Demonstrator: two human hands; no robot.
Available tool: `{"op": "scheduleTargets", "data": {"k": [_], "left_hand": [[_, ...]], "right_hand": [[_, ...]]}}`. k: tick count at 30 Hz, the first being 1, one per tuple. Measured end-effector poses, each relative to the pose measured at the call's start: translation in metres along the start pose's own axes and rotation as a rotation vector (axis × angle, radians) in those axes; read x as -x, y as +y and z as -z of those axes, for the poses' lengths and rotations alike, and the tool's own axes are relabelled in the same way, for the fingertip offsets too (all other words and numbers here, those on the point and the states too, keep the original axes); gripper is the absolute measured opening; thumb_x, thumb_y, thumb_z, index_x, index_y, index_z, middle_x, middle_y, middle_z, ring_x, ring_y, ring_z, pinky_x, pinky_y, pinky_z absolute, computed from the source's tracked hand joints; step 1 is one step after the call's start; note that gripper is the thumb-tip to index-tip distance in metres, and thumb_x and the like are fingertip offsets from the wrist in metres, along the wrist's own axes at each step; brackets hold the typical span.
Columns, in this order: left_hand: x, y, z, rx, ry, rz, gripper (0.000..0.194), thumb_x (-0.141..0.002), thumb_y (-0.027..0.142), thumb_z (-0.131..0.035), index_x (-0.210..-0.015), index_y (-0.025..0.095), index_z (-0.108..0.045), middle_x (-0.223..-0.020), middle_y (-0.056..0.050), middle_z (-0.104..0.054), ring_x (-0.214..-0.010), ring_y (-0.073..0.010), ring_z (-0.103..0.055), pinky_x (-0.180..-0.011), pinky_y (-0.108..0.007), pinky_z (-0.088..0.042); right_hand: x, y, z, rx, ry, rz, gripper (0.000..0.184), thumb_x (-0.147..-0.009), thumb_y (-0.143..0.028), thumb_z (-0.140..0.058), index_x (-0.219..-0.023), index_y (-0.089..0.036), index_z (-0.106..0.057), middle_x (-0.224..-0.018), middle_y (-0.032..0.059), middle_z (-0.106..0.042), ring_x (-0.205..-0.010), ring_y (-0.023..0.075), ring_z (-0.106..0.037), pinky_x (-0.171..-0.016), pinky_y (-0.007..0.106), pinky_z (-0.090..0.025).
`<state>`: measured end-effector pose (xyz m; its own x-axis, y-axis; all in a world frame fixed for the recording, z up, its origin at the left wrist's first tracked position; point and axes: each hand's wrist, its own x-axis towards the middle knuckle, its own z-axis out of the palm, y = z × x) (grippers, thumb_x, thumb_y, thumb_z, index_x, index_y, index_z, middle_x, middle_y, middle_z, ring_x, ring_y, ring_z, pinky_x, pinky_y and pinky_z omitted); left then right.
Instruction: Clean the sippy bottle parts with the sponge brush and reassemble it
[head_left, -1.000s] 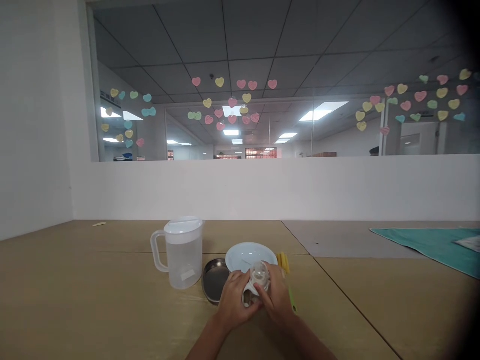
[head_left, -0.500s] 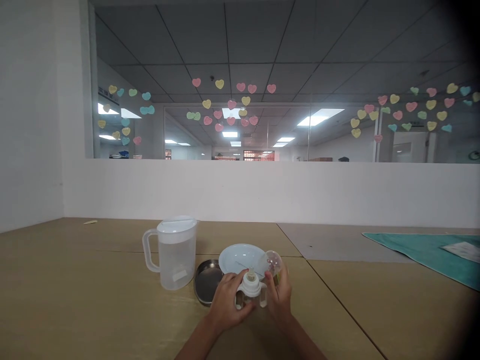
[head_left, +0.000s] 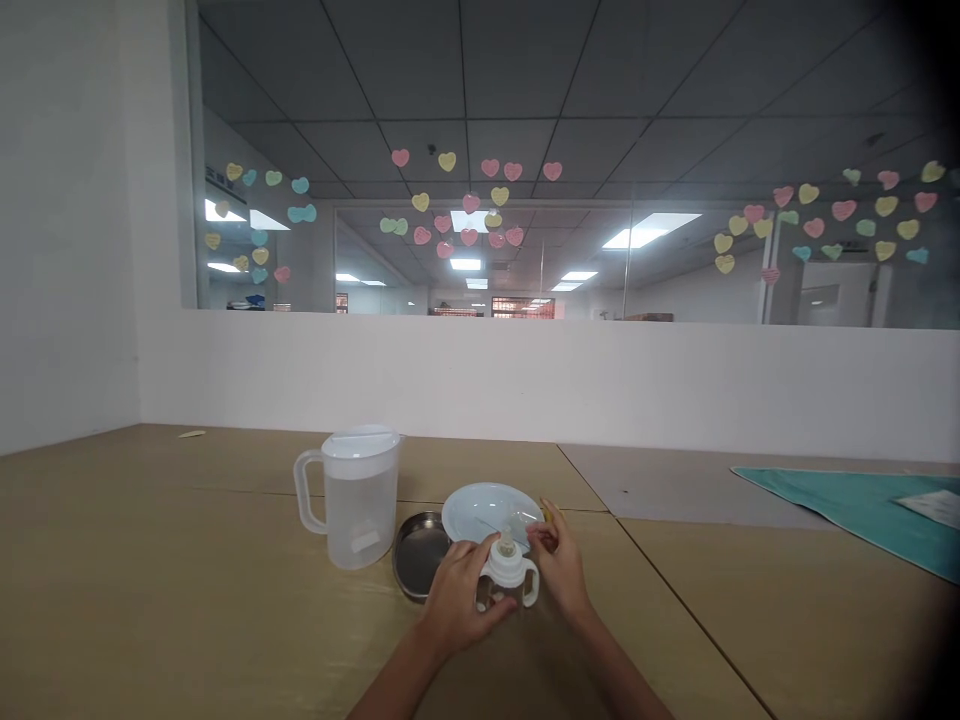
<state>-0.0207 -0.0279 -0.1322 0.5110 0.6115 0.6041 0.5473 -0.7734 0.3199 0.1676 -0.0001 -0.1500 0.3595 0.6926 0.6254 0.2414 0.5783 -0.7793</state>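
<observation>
My left hand [head_left: 457, 598] is closed round the left side of a baby bottle [head_left: 507, 572], which has a white collar, two white side handles and a pale teat on top. The bottle stands upright, and the hand hides part of its body. Just to its right, my right hand [head_left: 561, 568] pinches a clear plastic cap [head_left: 523, 522], which is hard to make out against the bowl. A small yellow patch shows by the right fingertips. Behind both hands is a light-blue bowl [head_left: 472, 500] with something thin inside. A round metal dish [head_left: 418, 560] lies left of the bowl, partly behind my left hand.
A translucent lidded pitcher [head_left: 363, 510] stands on the table [head_left: 225, 600] at left, its handle pointing left. A teal cloth [head_left: 840, 495] with a white paper lies at far right. A low white wall [head_left: 450, 375] and a window with heart-shaped notes rise behind the table.
My right hand has shifted the clear cap leftward and tipped it over the bowl's right edge, behind the bottle. My left hand stays on the bottle. The view has shifted slightly.
</observation>
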Motion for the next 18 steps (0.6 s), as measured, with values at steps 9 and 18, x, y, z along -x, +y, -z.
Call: {"op": "scheduleTargets", "data": {"k": [9, 18], "left_hand": [[0.0001, -0.0013, -0.001, -0.011, 0.003, -0.001, 0.072, -0.073, 0.052, -0.058, -0.135, 0.022, -0.036, -0.113, -0.011, -0.057, -0.102, -0.0261, -0.051, -0.089, -0.04, -0.042], [-0.0004, -0.0004, -0.0004, -0.002, 0.002, 0.006, 0.07, -0.074, 0.049, -0.059, -0.135, 0.024, -0.035, -0.113, -0.01, -0.056, -0.103, -0.0258, -0.051, -0.09, -0.04, -0.042]], "right_hand": [[0.0015, 0.0045, 0.0016, 0.057, -0.184, -0.027, 0.035, -0.08, -0.036, -0.045, -0.104, -0.017, -0.061, -0.083, 0.0065, -0.067, -0.081, 0.0213, -0.065, -0.074, 0.037, -0.051], [0.0065, -0.0033, 0.0014, 0.299, -0.208, 0.149, 0.041, -0.091, -0.045, -0.031, -0.095, -0.024, -0.066, -0.089, 0.0045, -0.067, -0.088, 0.0204, -0.06, -0.083, 0.041, -0.046]]}}
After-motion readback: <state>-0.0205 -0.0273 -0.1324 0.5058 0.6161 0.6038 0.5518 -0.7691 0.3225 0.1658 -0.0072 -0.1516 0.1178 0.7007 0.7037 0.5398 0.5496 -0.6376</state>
